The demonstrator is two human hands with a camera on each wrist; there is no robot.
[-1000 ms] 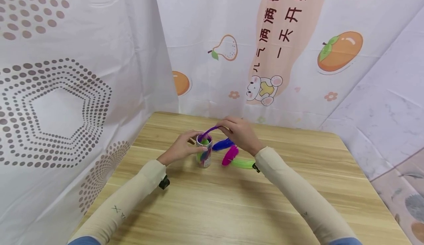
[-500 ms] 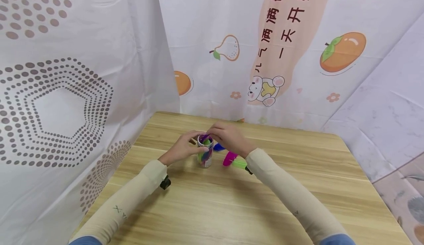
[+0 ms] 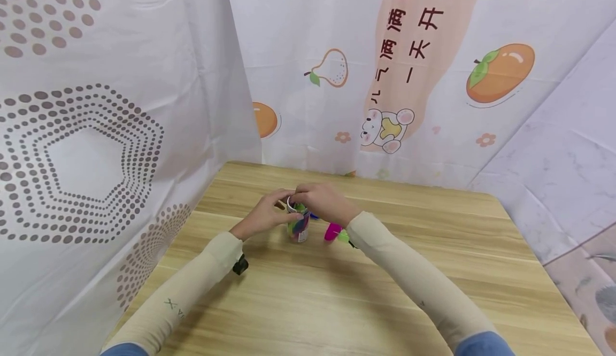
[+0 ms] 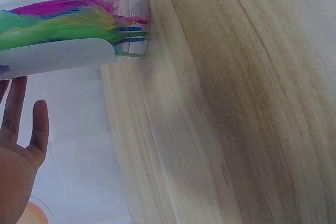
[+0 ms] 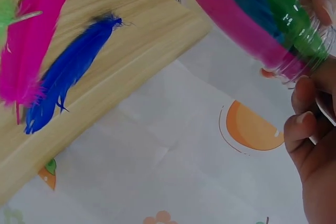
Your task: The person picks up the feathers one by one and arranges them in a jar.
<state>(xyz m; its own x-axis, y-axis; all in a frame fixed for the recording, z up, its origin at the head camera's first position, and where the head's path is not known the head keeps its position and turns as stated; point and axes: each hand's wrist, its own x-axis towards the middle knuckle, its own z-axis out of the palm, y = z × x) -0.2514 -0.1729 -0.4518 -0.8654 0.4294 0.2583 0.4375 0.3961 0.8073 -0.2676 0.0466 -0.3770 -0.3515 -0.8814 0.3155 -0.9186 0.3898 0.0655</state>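
Note:
A clear jar (image 3: 299, 231) packed with colourful feathers stands upright near the table's far left. My left hand (image 3: 266, 213) grips it near the top, thumb in front and fingers behind. At its mouth, my right hand (image 3: 323, 201) bends its fingers over the rim, pinching the end of a purple feather; that end is hidden by the fingers. Purple-pink, blue and green feathers (image 4: 79, 24) show through the wall in the left wrist view. Loose on the wood lie a blue feather (image 5: 73, 74), a magenta feather (image 5: 34, 40) and a light green feather (image 5: 6, 17).
The wooden table (image 3: 298, 302) ends close behind the jar, at a printed white cloth (image 3: 308, 115). Another patterned cloth (image 3: 192, 105) hangs along the left side. The loose feathers lie right of the jar, partly under my right forearm in the head view.
My right hand has moved left and to the jar's mouth, taking the purple feather down into it. The left hand keeps its grip, and the jar stays in place.

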